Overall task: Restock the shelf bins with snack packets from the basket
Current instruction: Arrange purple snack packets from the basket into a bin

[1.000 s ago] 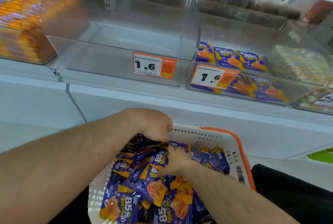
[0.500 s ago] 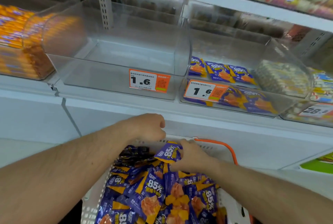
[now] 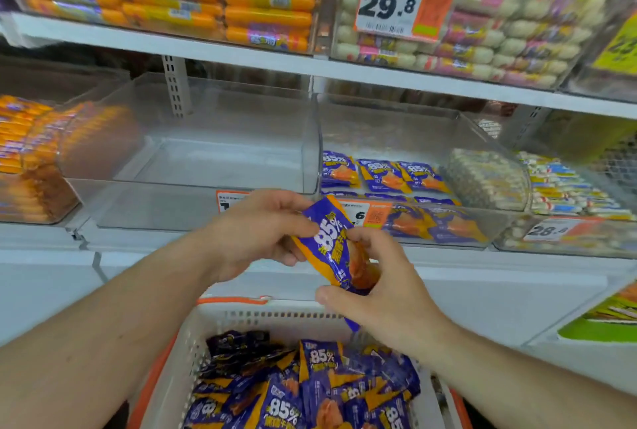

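Both hands have come up out of the basket [image 3: 206, 335] since a moment ago, now level with the shelf bins. Left hand [image 3: 255, 232] and right hand [image 3: 375, 287] share one purple-and-orange packet [image 3: 331, 242], tilted: left fingers curl round its upper end, right thumb and fingers pinch the lower end. More packets [image 3: 303, 390] lie heaped in the basket below. Clear bin [image 3: 206, 159] directly behind; neighbouring bin [image 3: 482, 221] to the right partly stocked with the same packets.
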`<state>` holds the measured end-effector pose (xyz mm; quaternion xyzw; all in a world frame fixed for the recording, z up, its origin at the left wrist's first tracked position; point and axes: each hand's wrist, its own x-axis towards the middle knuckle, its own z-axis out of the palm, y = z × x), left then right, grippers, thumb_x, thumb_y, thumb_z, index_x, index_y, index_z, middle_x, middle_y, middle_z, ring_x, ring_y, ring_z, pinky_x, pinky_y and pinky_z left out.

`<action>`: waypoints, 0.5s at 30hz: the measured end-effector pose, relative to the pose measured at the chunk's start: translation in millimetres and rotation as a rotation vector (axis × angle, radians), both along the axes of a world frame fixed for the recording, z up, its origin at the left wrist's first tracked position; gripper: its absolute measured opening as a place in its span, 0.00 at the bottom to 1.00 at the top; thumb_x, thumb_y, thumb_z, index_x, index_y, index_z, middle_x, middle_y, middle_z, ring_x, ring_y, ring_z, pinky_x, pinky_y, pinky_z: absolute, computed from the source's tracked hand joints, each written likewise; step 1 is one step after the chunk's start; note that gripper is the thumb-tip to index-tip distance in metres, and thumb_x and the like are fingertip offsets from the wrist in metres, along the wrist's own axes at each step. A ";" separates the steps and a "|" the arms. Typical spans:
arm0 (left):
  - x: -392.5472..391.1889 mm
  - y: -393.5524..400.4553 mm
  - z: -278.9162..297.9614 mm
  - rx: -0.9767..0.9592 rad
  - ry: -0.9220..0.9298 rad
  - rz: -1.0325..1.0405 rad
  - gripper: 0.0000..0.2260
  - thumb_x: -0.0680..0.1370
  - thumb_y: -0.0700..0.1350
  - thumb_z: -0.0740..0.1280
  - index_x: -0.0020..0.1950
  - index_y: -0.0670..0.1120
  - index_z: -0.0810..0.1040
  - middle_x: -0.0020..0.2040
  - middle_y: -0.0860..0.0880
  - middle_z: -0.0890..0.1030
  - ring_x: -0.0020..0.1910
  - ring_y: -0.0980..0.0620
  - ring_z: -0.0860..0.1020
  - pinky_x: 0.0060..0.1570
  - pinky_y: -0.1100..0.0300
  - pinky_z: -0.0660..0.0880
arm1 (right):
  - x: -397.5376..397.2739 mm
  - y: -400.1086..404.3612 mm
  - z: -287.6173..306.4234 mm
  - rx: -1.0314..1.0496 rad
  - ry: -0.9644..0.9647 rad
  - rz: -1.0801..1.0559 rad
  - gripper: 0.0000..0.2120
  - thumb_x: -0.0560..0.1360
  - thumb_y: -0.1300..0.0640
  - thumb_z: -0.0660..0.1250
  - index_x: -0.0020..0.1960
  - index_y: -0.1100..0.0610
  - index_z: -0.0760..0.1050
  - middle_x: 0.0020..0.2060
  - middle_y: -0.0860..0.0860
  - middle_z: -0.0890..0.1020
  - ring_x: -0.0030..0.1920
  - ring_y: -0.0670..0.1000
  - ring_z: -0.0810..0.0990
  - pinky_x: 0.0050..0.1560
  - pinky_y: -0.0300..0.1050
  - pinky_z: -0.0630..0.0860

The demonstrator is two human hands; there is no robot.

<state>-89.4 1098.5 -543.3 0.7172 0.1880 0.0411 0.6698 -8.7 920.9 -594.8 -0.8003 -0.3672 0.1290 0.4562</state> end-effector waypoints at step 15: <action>111.2 16.1 -16.1 0.921 0.069 0.251 0.36 0.75 0.43 0.66 0.78 0.54 0.51 0.75 0.48 0.64 0.62 0.41 0.76 0.57 0.47 0.75 | 183.3 56.8 72.3 -0.119 -0.115 -0.521 0.38 0.59 0.34 0.74 0.64 0.49 0.69 0.60 0.53 0.76 0.56 0.55 0.79 0.56 0.51 0.77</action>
